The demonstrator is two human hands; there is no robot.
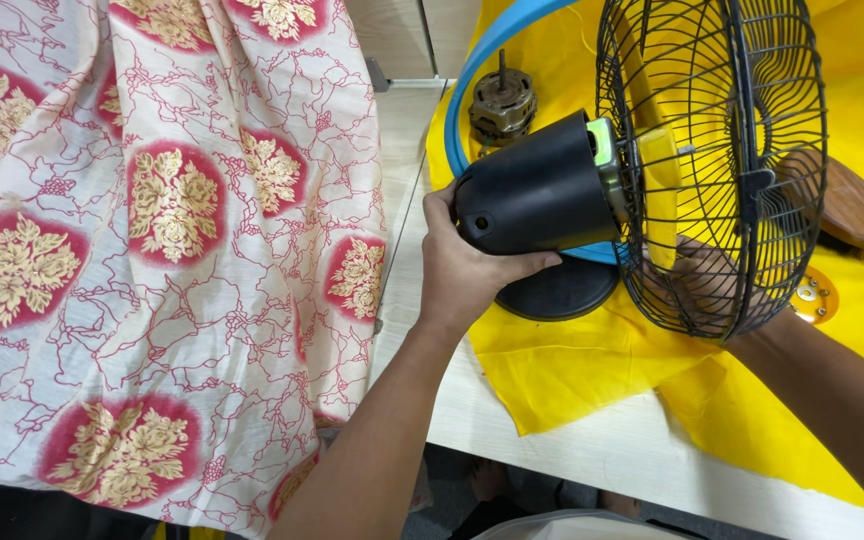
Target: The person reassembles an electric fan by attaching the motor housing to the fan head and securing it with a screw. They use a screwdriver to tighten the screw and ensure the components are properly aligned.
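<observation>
Patterned cloth (152, 230): hangs beside the tabletop (592, 450), untouched
Yellow cloth (572, 360): spread beneath your fan, likely padding it
Fan (652, 170): tipped over its round base (557, 290), between your hands
Left hand (467, 265): your fingers curl round the black motor housing (537, 190), steadying it
Right hand (697, 280): behind the wire cage (742, 150); grip unclear
Spare motor (502, 105): lies beyond, apart

I have a single view, from the camera on the person's head, looking steeply down and slightly forward over the table edge (592, 450). It sits close: the two forearms enter from the bottom of the frame, and the fan (652, 170) fills the upper right, cut off at the top. The patterned cloth (152, 250) takes up the left half. There is no second view to overlap with.
</observation>
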